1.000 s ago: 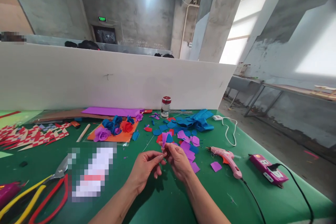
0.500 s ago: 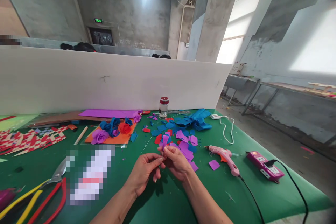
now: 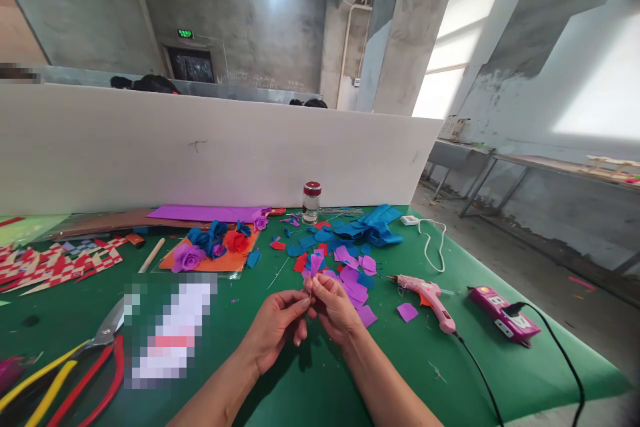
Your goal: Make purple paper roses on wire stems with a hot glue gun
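Note:
Close together over the green table, both my hands pinch at one small piece. My right hand [image 3: 334, 305] grips the base of a purple crepe paper petal [image 3: 316, 263], which points upward from the fingertips. A thin wire [image 3: 311, 292] runs down below the petal, and my left hand [image 3: 281, 321] has thumb and fingers closed on it. Just beyond the hands lie loose purple paper petals [image 3: 354, 290], with red and blue pieces among them. To the left, finished paper roses [image 3: 188, 257] in purple, blue and red rest on an orange sheet.
A pink glue gun [image 3: 427, 299] and a magenta power strip [image 3: 504, 315] lie on the right with their cords. Large scissors [image 3: 107, 333] are at left. A red-lidded jar [image 3: 311, 203] stands before the white partition [image 3: 240, 153]. Blue crepe paper [image 3: 373, 230] lies crumpled nearby.
Both hands stay nearly in place, still pinching the petal and wire. The petal looks slightly turned. The whole view has shifted a little.

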`<action>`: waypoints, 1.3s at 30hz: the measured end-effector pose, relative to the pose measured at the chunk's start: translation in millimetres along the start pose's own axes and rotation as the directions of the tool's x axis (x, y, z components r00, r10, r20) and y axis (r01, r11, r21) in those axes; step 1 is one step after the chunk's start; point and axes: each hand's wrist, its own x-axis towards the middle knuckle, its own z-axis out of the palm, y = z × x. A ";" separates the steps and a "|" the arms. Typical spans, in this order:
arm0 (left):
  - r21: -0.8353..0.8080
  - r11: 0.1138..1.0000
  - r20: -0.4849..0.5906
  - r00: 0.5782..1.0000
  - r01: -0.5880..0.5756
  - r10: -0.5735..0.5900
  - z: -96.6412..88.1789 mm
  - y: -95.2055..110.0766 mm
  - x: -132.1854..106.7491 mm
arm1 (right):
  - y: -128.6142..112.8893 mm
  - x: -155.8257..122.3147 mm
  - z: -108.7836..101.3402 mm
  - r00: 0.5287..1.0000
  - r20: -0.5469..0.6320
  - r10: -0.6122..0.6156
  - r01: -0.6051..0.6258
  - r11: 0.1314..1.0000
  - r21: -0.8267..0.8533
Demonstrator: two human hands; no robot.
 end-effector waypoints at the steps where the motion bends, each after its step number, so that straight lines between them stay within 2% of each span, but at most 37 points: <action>1: -0.002 1.000 0.004 1.000 0.005 -0.005 -0.1 -0.5 0.5 | -0.6 -0.2 -0.3 1.000 0.002 0.000 0.000 1.000 -0.007; 10: 0.014 0.999 -0.071 0.997 -0.035 0.036 -0.4 2.3 0.4 | -6.7 0.0 -3.7 1.000 0.001 0.030 -0.030 0.991 -0.132; 12: 0.023 0.999 -0.101 0.994 -0.043 0.045 0.2 3.8 -0.2 | -8.2 1.2 -3.4 0.998 -0.057 -0.005 -0.004 0.987 -0.160; 14: 0.039 0.998 -0.130 0.990 -0.045 0.050 1.6 5.0 -0.9 | -9.5 2.3 -2.9 0.990 -0.110 -0.088 0.054 0.958 -0.281; 17: 0.078 0.996 -0.153 0.986 -0.054 0.065 4.4 5.6 -1.9 | -10.9 2.7 -1.2 0.971 -0.104 -0.217 0.146 0.874 -0.464; 20: 0.132 0.989 -0.173 0.981 -0.068 0.090 6.8 5.3 -2.7 | -12.3 1.6 1.5 0.960 -0.109 -0.257 0.171 0.848 -0.501; 24: 0.215 0.973 -0.195 0.973 -0.083 0.126 9.4 5.5 -4.3 | -14.1 -0.2 1.8 0.960 -0.136 -0.246 0.150 0.857 -0.493; 29: 0.235 0.969 -0.172 0.978 -0.073 0.116 12.0 8.0 -7.0 | -11.8 -0.5 -6.6 0.985 -0.099 -0.142 0.100 0.932 -0.348; 31: 0.230 0.971 -0.158 0.982 -0.062 0.100 12.7 9.1 -8.0 | -11.9 -0.9 -7.9 0.988 -0.075 -0.135 0.102 0.935 -0.341; 35: 0.231 0.971 -0.135 0.987 -0.055 0.088 12.3 10.1 -9.0 | -17.0 -3.5 -3.2 0.977 -0.009 -0.211 0.181 0.861 -0.476; 39: 0.226 0.970 -0.129 0.985 -0.086 0.118 10.2 9.9 -8.6 | -21.0 -6.3 0.2 0.972 0.086 -0.220 0.231 0.810 -0.539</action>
